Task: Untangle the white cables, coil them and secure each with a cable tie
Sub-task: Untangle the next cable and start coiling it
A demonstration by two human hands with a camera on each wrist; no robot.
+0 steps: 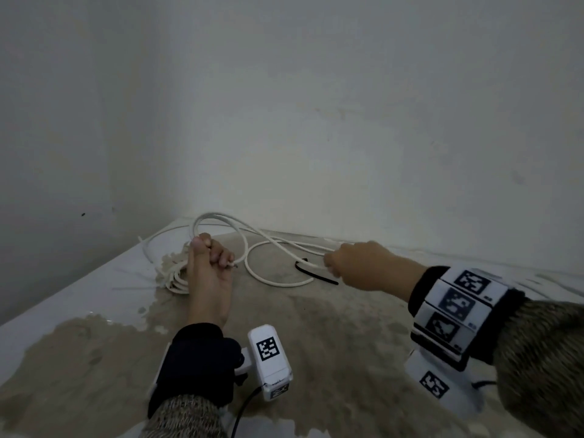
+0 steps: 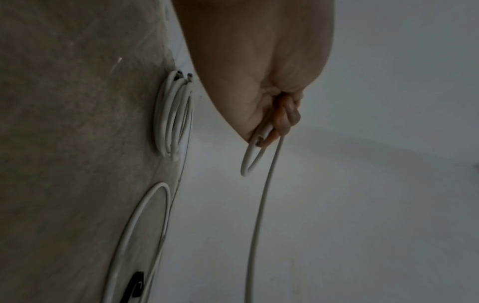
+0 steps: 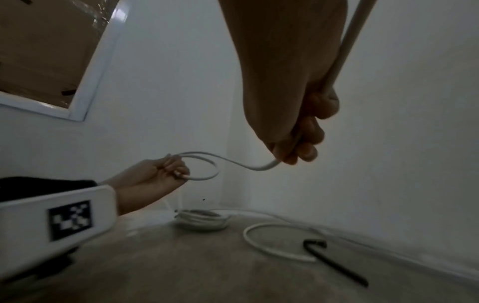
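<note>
My left hand [image 1: 208, 273] pinches one end of the white cable [image 1: 275, 245], a small loop hanging from the curled fingers above the counter [image 1: 316, 343]. My right hand [image 1: 357, 263] is closed around the same cable further along. Finished coil [image 1: 173, 276] lies on the counter beside left hand. Black cable tie [image 1: 316, 275] lies under the right hand, near a loose cable loop [image 3: 259, 242].

The cable [image 1: 278, 248] was white, the tie [image 1: 316, 275] at its 4 o'clock black, the worn tabletop [image 1: 316, 343] mottled beige, the wall [image 1: 316, 121] pale grey-white.
</note>
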